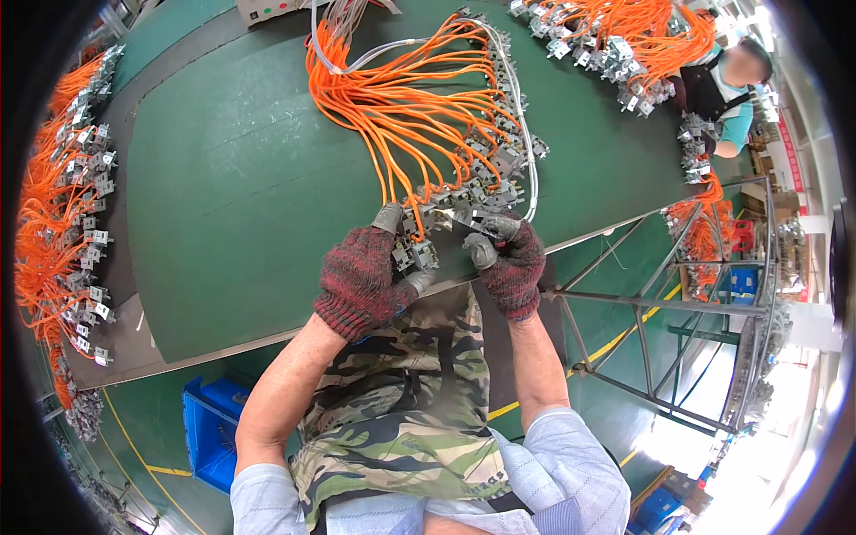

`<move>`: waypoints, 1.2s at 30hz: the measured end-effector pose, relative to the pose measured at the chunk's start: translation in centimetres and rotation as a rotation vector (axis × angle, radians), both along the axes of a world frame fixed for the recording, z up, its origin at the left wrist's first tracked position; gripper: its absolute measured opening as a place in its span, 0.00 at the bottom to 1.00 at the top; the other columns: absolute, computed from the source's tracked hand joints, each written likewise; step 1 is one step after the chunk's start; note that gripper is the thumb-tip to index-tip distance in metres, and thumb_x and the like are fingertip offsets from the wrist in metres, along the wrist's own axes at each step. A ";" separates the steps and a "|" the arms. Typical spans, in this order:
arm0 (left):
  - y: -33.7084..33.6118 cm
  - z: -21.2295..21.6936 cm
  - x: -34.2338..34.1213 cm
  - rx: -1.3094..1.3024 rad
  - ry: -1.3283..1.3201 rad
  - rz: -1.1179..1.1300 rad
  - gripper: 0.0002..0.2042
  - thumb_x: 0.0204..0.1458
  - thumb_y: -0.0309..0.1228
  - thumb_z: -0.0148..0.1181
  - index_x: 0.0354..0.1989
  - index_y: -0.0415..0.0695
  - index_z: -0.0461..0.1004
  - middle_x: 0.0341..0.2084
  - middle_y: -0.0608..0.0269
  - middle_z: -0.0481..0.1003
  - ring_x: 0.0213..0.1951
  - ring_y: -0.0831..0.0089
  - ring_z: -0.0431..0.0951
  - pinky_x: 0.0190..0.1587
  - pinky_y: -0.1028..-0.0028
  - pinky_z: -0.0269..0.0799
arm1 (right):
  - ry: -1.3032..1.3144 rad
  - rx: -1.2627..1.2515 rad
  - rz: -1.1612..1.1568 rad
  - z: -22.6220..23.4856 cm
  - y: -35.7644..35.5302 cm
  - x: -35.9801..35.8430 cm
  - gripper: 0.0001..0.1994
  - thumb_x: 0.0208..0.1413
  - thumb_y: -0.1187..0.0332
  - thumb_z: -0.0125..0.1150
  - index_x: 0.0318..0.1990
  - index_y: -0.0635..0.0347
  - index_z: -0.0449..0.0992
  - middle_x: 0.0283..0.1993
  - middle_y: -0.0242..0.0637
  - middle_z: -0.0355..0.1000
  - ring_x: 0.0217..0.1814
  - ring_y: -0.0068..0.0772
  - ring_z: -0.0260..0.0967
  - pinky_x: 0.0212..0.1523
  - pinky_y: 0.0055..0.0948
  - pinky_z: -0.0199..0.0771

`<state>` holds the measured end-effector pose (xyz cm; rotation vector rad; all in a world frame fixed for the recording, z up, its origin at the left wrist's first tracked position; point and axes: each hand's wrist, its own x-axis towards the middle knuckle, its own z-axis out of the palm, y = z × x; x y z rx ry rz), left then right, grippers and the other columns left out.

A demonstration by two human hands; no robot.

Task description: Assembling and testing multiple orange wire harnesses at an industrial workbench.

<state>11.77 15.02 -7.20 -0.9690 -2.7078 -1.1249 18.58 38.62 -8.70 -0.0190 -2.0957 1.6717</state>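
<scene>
My left hand [370, 272], in a dark red and grey knitted glove with grey-wrapped fingertips, is closed around small grey metal connectors [417, 256] at the table's near edge. Orange cables [401, 134] run from a bundle at the back to these connectors. Beside it, my right hand [514, 267], gloved alike, pinches a small dark piece with a bright metal end [468, 219] against the row. Its exact kind is partly hidden by the fingers. More connectors [508, 134] curve away in a row, with a white cable [520, 116] lying along them.
The green tabletop [223, 178] carries the work. A control box [267, 9] stands at the back. Orange cable bundles hang at the left [62, 232] and lie at the upper right [633, 45], near another person [722, 94]. A metal frame [660, 312] and a blue crate [212, 428] flank me.
</scene>
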 end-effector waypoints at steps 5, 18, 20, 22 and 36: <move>0.0 0.0 -0.3 -0.010 -0.020 -0.020 0.46 0.44 0.47 0.81 0.68 0.35 0.67 0.40 0.47 0.80 0.41 0.48 0.81 0.44 0.54 0.78 | -0.046 -0.079 -0.045 -1.2 0.2 0.5 0.15 0.60 0.73 0.76 0.52 0.61 0.78 0.47 0.34 0.80 0.45 0.23 0.78 0.50 0.29 0.84; -0.1 0.5 -0.2 -0.004 0.002 -0.015 0.42 0.46 0.48 0.79 0.65 0.35 0.69 0.41 0.49 0.81 0.43 0.48 0.81 0.44 0.53 0.79 | -0.103 -0.095 -0.099 -0.6 0.1 0.4 0.15 0.61 0.73 0.76 0.53 0.63 0.80 0.43 0.32 0.80 0.42 0.21 0.77 0.47 0.28 0.83; -0.1 0.7 -0.1 -0.010 -0.021 -0.007 0.41 0.46 0.48 0.79 0.64 0.36 0.69 0.41 0.49 0.81 0.43 0.48 0.81 0.44 0.53 0.79 | -0.113 -0.101 -0.082 -0.3 -0.1 0.6 0.15 0.61 0.73 0.76 0.53 0.63 0.79 0.43 0.33 0.81 0.42 0.21 0.78 0.47 0.28 0.84; 0.0 1.0 -0.3 -0.008 -0.036 -0.001 0.40 0.46 0.48 0.78 0.64 0.37 0.69 0.40 0.49 0.81 0.43 0.48 0.81 0.44 0.53 0.79 | -0.069 -0.138 -0.080 0.6 -0.7 0.3 0.15 0.60 0.72 0.76 0.53 0.63 0.81 0.41 0.31 0.81 0.41 0.19 0.76 0.45 0.27 0.82; -0.4 0.1 -0.1 -0.043 -0.016 -0.033 0.47 0.47 0.47 0.80 0.71 0.32 0.64 0.43 0.44 0.79 0.44 0.47 0.82 0.47 0.54 0.79 | -0.136 0.138 -0.127 3.6 -3.4 -1.0 0.11 0.58 0.72 0.76 0.47 0.64 0.85 0.33 0.30 0.79 0.34 0.16 0.70 0.38 0.25 0.77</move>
